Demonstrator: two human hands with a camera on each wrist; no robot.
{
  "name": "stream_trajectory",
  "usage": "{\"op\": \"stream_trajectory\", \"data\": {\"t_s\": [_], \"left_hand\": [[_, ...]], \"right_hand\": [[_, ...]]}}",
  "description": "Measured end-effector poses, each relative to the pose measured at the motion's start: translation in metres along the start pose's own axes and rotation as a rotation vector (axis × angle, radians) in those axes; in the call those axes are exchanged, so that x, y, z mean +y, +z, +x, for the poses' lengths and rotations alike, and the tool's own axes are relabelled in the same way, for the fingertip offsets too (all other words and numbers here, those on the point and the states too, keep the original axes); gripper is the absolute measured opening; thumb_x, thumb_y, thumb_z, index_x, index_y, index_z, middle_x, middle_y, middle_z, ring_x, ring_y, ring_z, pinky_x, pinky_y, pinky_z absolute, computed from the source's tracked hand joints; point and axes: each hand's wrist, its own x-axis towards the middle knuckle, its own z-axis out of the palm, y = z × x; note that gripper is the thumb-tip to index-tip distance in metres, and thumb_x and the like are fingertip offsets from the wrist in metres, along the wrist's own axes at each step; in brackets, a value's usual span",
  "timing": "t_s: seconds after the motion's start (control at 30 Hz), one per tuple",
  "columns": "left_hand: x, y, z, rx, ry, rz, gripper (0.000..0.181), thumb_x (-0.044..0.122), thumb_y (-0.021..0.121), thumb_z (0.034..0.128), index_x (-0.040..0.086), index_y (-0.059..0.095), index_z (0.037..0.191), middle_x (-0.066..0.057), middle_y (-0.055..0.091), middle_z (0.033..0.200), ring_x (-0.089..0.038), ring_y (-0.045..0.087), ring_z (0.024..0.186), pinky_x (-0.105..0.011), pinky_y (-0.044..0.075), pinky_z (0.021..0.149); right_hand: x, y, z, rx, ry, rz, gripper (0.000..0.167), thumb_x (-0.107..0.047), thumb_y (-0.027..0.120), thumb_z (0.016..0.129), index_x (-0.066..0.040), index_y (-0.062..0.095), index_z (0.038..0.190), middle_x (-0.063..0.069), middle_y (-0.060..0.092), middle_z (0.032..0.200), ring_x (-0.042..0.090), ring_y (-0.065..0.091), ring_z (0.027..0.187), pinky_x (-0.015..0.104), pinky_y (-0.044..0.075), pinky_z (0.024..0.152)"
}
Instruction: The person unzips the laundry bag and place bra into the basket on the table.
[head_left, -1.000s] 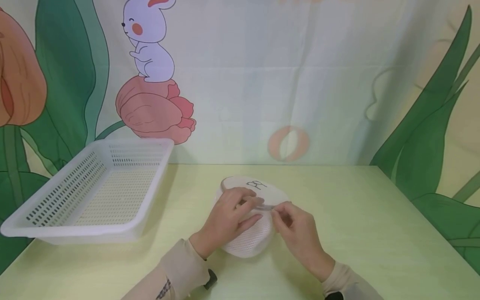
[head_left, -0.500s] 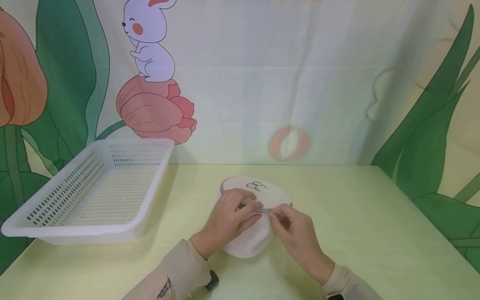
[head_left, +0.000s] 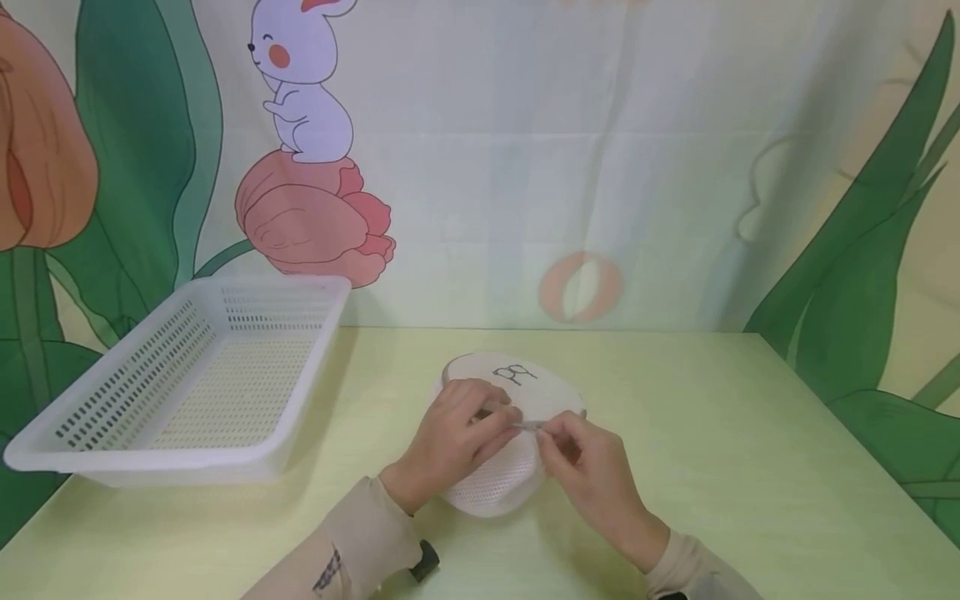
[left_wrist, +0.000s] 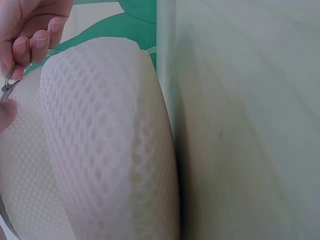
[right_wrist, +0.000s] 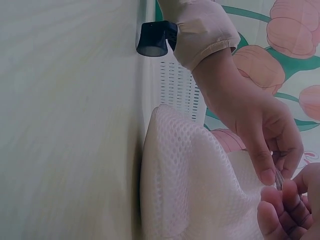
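A white mesh laundry bag (head_left: 498, 483) stands on the table between both hands, its pale top marked with a small dark line drawing. A grey zipper (head_left: 531, 423) runs along the top's near edge. My left hand (head_left: 453, 433) lies over the bag's left side and pinches the zipper edge between thumb and fingers. Just to its right, my right hand (head_left: 596, 471) pinches the zipper pull. The left wrist view shows the metal zipper slider (left_wrist: 6, 87) below the right hand's fingertips. In the right wrist view, the honeycomb mesh wall bulges below the hands.
A white perforated plastic basket (head_left: 281, 457) stands at the table's left, with nothing seen inside. The pale green table (head_left: 712, 467) meets a printed backdrop (head_left: 465, 167) with a rabbit and tulips. Black wrist devices (right_wrist: 154, 40) sit at the sleeves.
My right hand has shifted slightly left and nearer along the zipper, closing on the left hand's fingertips. The left hand and bag have hardly moved.
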Motion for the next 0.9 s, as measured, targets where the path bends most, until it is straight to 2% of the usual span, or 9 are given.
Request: {"op": "stream_trajectory", "data": {"t_s": [0.27,0.9], "left_hand": [[-0.0001,-0.001,-0.0018,0.006,-0.013,0.002,0.018,0.027,0.054,0.098,0.014,0.065,0.092,-0.003,0.063,0.098,-0.017,0.061,0.093,-0.032,0.05,0.083],[-0.0049,-0.0011,-0.0022,0.025,-0.007,0.003,0.019,0.025,0.053,0.0989,0.012,0.065,0.092,-0.003,0.063,0.096,-0.018,0.062,0.093,-0.031,0.051,0.083]], "right_hand": [[0.0007,0.0006,-0.0007,0.002,-0.011,-0.001,0.014,0.003,0.063,0.082,-0.009,0.06,0.076,-0.007,0.057,0.059,-0.005,0.047,0.054,0.02,0.046,0.048],[0.0006,-0.0034,0.0023,0.014,0.051,-0.002,0.015,0.004,0.063,0.083,-0.009,0.061,0.075,-0.005,0.059,0.061,-0.003,0.049,0.054,0.02,0.046,0.047]]}}
